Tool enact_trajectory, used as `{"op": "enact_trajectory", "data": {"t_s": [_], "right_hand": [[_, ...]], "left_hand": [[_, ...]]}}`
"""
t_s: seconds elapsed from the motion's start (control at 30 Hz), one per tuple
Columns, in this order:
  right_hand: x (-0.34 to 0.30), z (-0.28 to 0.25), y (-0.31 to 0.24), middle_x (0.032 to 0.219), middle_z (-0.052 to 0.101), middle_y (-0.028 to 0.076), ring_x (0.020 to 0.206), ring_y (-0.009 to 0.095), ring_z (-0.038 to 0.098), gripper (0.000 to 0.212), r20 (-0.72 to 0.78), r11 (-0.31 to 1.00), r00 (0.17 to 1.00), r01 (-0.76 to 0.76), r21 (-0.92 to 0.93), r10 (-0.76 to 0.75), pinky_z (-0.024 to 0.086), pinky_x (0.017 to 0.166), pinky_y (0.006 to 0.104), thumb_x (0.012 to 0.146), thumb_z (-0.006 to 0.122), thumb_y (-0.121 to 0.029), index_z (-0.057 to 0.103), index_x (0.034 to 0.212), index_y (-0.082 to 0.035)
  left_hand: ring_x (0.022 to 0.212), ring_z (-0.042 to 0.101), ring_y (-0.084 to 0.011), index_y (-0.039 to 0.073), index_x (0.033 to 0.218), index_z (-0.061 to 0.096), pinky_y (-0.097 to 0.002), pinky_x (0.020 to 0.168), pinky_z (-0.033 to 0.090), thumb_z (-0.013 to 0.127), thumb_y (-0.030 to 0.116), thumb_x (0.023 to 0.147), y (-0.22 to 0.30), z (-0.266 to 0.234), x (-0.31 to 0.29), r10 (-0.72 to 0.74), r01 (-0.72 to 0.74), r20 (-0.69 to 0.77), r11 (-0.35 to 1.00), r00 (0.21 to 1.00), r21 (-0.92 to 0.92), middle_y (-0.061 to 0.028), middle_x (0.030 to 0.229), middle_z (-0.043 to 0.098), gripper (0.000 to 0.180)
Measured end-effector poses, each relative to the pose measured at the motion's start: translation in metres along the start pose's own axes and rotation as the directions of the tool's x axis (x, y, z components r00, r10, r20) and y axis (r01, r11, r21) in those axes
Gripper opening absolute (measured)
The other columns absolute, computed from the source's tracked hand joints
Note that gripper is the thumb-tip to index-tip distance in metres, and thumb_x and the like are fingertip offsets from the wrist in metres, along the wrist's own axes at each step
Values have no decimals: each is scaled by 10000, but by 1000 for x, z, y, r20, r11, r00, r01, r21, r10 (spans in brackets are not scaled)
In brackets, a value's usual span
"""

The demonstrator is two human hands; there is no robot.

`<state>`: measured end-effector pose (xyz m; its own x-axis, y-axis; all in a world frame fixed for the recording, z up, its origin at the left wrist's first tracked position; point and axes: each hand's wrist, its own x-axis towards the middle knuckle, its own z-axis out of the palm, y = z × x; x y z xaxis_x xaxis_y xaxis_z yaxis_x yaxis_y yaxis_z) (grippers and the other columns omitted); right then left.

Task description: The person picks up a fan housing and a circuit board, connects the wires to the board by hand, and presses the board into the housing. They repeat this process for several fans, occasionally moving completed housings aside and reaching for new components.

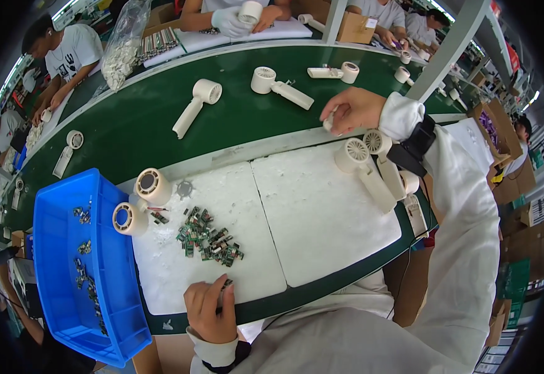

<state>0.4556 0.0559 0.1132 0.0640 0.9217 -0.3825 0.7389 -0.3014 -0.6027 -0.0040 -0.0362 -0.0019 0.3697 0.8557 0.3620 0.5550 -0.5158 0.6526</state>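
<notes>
Small circuit board (227, 283) sits at near edge of the white foam surface (322, 206), pinched in left hand (212, 310) grip, just below the board pile (209, 237). Right hand (354, 109) grip closed on a small white part (328, 123) by the green belt (134, 124), w/ fan housings (365, 156) just beside.

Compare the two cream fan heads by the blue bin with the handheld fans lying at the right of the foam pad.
The two fan heads have no handles and show dark open centres. The handheld fans have long handles and pale slatted grilles. The heads sit beside the blue bin, the fans near the right hand. Both are cream plastic.
</notes>
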Motion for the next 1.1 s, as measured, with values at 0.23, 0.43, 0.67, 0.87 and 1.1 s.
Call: {"op": "enact_trajectory", "data": {"t_s": [0.23, 0.43, 0.67, 0.87, 1.1], "right_hand": [[-54, 71, -62, 872, 744, 63, 685, 130, 675, 320, 209, 909, 898, 410, -72, -388, 534, 645, 293, 858, 695, -70, 702, 1176, -46], [-109, 145, -60, 918, 724, 91, 666, 235, 684, 302, 223, 820, 813, 566, -84, -538, 551, 639, 343, 871, 697, -68, 702, 1173, -73], [-146, 181, -60, 905, 714, 63, 701, 249, 694, 308, -142, 909, 902, 386, -160, -408, 555, 636, 351, 847, 726, -81, 704, 1154, -92], [-122, 193, -35, 817, 676, 44, 678, 251, 670, 326, -214, 860, 841, 443, -253, -496, 536, 601, 356, 826, 754, -89, 709, 1148, -114], [-111, 190, -19, 711, 601, 46, 580, 232, 585, 354, -31, 539, 605, 683, -493, -796, 478, 526, 377, 812, 768, -81, 724, 1159, -136]], "left_hand": [[939, 643, -307, -6, 1092, 718, -364, 852, 510, 748, -36, 835, 3, -3, 8, -29, 35, 40, 987, 999, -159, -161, 1031, 673, 261], [980, 670, -256, -11, 1085, 728, -318, 882, 522, 763, -43, 826, 5, -3, 7, -103, 124, 72, 906, 992, -406, -148, 1046, 692, 263], [980, 663, -212, -15, 1103, 695, -312, 845, 532, 717, -100, 838, 45, 40, 6, -134, 212, 169, 740, 977, -639, -138, 1104, 671, 279], [892, 689, -262, 15, 1172, 677, -333, 787, 552, 720, -91, 824, 62, 46, 19, 279, -49, 286, 790, 917, -611, -134, 1026, 686, 366], [818, 700, -206, 4, 1116, 703, -296, 713, 557, 723, -88, 831, 67, 72, 5, 446, -268, 235, 801, 864, -535, -136, 1000, 687, 300]]}}
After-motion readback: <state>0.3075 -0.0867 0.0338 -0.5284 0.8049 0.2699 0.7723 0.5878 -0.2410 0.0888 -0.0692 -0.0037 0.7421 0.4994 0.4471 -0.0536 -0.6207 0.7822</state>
